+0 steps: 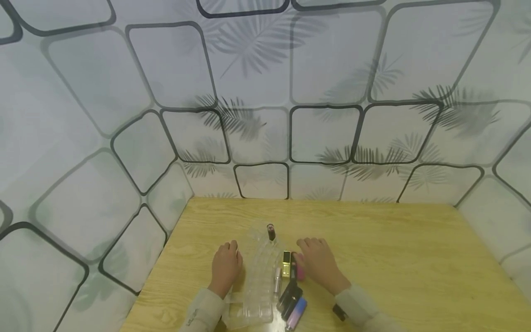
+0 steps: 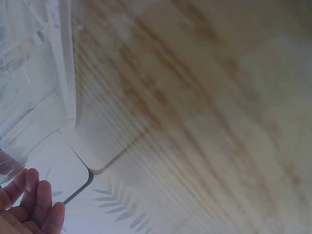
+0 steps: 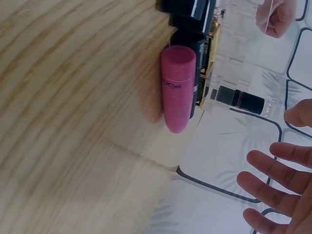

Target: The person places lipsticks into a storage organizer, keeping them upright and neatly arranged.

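A clear plastic organizer (image 1: 258, 281) with many small compartments lies lengthwise on the table. One dark lipstick tube (image 1: 271, 232) stands in its far end. Beside the organizer's left edge is my left hand (image 1: 226, 267), fingers loosely bent and nothing visible in them. My right hand (image 1: 320, 265) hovers just right of the cosmetics, its fingers spread in the right wrist view. Nearest to it is a pink tube (image 3: 177, 90), standing beside a black tube. A gold-and-black lipstick (image 1: 286, 264) and a silver tube (image 1: 277, 280) sit along the organizer's right side.
Closer to me lie several black tubes (image 1: 289, 295) and a blue-purple tube (image 1: 296, 313). A small dark item (image 1: 339, 312) lies by the right sleeve. The wooden table (image 1: 415, 258) meets patterned walls (image 1: 323, 133) at the back and sides.
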A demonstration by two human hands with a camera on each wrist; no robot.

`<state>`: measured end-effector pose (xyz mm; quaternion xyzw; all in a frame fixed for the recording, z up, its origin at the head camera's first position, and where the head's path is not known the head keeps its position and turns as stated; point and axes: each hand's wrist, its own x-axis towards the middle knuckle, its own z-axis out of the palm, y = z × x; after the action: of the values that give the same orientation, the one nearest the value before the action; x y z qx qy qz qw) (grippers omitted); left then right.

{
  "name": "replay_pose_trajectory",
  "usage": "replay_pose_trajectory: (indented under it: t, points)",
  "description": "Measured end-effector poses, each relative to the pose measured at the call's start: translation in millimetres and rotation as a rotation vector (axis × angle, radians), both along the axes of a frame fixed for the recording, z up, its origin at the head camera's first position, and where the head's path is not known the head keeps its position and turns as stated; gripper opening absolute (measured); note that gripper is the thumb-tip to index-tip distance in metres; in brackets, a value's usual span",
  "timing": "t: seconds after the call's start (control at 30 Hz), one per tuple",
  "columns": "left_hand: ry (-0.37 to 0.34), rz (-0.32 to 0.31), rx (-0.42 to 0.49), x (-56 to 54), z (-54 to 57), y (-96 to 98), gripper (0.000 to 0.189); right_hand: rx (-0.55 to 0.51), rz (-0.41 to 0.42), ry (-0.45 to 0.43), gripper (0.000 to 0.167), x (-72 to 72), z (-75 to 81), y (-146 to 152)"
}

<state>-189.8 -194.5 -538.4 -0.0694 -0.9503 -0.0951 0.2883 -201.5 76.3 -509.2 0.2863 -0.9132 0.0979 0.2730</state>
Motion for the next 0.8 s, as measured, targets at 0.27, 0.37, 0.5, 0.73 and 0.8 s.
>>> replay_pose_trajectory:
  t: [0.27, 0.37, 0.5, 0.73, 0.8]
  points:
    - [-0.019, 0.000, 0.009, -0.5, 0.0, -0.4, 0.014, -0.009, -0.041, -0.112, 0.029, 2.2, -6.9, 5]
    - [-0.030, -0.003, 0.009, 0.1, 1.0, -0.7, 0.014, -0.024, -0.042, -0.138, 0.028, 2.2, -8.0, 6]
    - [-0.033, -0.003, 0.013, 0.5, 2.2, -0.1, 0.013, -0.028, -0.042, -0.125, 0.025, 1.6, -10.2, 5]
    - [-0.034, 0.004, 0.015, -0.2, 0.4, -0.2, 0.014, -0.004, -0.057, -0.155, 0.021, 1.1, -12.4, 4]
    - [-0.037, 0.007, 0.015, -0.5, -0.1, -0.5, 0.014, 0.005, -0.068, -0.192, 0.020, 0.9, -12.4, 3]
